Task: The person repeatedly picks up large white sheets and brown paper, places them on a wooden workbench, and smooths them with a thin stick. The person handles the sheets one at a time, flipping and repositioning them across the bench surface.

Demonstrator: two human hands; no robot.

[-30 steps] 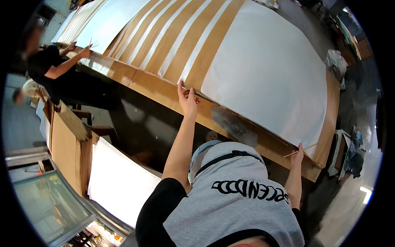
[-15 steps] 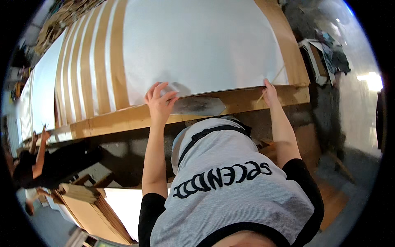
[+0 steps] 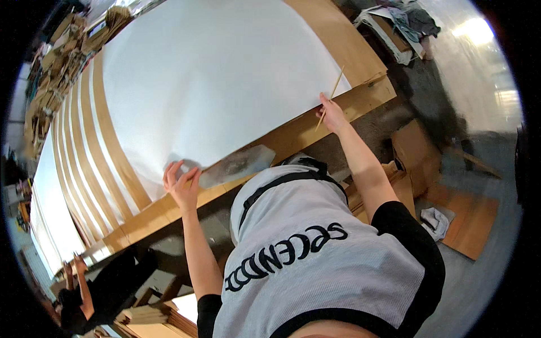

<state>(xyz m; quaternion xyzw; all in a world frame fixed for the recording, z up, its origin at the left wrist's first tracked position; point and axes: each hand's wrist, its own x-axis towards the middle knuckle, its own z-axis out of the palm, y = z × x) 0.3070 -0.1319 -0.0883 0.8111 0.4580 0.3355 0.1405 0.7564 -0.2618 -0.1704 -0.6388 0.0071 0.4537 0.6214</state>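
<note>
A large white sheet (image 3: 220,73) lies over the long bench in front of me. At its near edge, toward the left, is my left hand (image 3: 183,188), its fingers curved and apart, touching or just over the sheet. Near the sheet's right corner my right hand (image 3: 333,117) is closed around a thin wooden stick (image 3: 338,81), which slants up over the sheet; whether the fingers also pinch the sheet's edge is hard to tell. Between my hands a greyish flat plate (image 3: 242,165) rests on the bench's near edge, partly under the sheet.
Fanned white and brown sheets (image 3: 100,141) continue leftward along the bench, with brown board (image 3: 344,42) at the right end. A co-worker (image 3: 79,298) works at the far left. Cardboard (image 3: 414,149) and a wooden panel (image 3: 470,219) lie right; stacked boards (image 3: 152,318) stand behind.
The view has turned, so the bench slants more and both hands appear farther left. More of the stick shows above my right hand. My left hand stays by the sheet's near edge.
</note>
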